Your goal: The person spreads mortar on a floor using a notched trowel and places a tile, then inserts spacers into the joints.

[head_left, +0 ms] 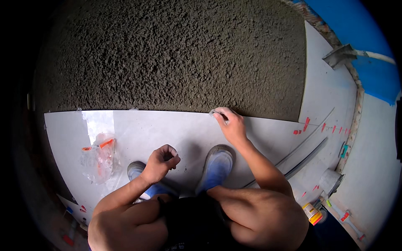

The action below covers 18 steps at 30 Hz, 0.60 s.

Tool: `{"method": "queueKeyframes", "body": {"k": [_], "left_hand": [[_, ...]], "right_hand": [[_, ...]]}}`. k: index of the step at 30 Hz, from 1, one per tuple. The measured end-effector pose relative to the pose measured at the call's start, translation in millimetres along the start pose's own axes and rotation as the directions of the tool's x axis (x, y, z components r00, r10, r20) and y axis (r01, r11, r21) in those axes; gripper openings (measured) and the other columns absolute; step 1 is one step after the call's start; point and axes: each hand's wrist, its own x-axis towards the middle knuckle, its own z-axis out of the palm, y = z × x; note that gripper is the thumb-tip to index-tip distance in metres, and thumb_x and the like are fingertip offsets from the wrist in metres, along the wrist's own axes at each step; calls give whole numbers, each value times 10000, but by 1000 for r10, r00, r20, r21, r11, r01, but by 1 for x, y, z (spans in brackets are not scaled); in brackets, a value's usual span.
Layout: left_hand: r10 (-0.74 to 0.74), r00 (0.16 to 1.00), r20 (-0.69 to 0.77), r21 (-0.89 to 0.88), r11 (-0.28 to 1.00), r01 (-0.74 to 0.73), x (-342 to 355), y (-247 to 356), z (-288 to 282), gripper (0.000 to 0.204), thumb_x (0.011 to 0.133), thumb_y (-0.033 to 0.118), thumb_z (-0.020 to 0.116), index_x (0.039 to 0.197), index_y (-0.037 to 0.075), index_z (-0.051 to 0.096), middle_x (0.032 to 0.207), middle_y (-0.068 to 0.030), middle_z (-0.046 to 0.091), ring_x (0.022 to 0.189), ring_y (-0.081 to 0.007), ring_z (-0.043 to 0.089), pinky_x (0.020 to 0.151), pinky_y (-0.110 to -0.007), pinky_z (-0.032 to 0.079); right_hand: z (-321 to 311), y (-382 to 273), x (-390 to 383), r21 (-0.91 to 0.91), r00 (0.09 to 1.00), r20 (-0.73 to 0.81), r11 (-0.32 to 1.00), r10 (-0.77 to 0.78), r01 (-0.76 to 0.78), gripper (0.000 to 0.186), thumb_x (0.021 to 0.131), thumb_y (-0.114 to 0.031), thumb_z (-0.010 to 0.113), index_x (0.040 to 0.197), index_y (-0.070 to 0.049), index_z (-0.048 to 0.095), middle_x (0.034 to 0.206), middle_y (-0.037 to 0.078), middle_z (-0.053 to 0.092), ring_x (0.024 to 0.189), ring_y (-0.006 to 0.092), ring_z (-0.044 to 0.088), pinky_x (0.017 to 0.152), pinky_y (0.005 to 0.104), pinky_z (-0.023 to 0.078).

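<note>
My right hand (231, 124) is at the far edge of a large white tile (259, 138). Its thumb and fingers pinch a small pale tile leveling clip (214, 112) against that edge, partly hidden by the fingers. Similar clips, one a small clip (134, 108), sit along the same edge further left. Curled above the tile, my left hand (160, 162) has thumb and forefinger close together; whatever they hold is too small to make out. Left of it lies a clear plastic bag (101, 159) with orange bits showing. Beyond the edge spreads rough grey mortar (180, 54).
My shoes (218, 165) stand on the tile. Red wedges (306, 123) line a joint at right, near long thin strips (307, 157). A metal-bladed tool (338, 56) rests at the upper right beside blue sheeting (372, 77). A metal container (330, 180) and yellow tub (312, 213) stand lower right.
</note>
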Motion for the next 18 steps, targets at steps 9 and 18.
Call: {"method": "queueKeyframes", "body": {"k": [9, 18], "left_hand": [[7, 1000, -15, 66, 998, -6, -4, 3, -3, 112, 918, 73, 679, 923, 46, 570, 765, -1, 609, 682, -76, 581, 633, -234, 476], [26, 999, -36, 61, 998, -24, -2, 2, -6, 109, 912, 58, 687, 916, 47, 579, 766, -7, 610, 683, -75, 577, 633, -237, 471]], "right_hand": [[28, 16, 11, -291, 930, -23, 892, -367, 345, 122, 872, -149, 713, 992, -130, 722, 942, 15, 673, 837, 245, 662, 732, 397, 543], [26, 11, 11, -411, 907, 139, 810, -397, 417, 144, 835, -89, 618, 967, -108, 672, 944, 33, 627, 950, 247, 607, 824, 407, 476]]}}
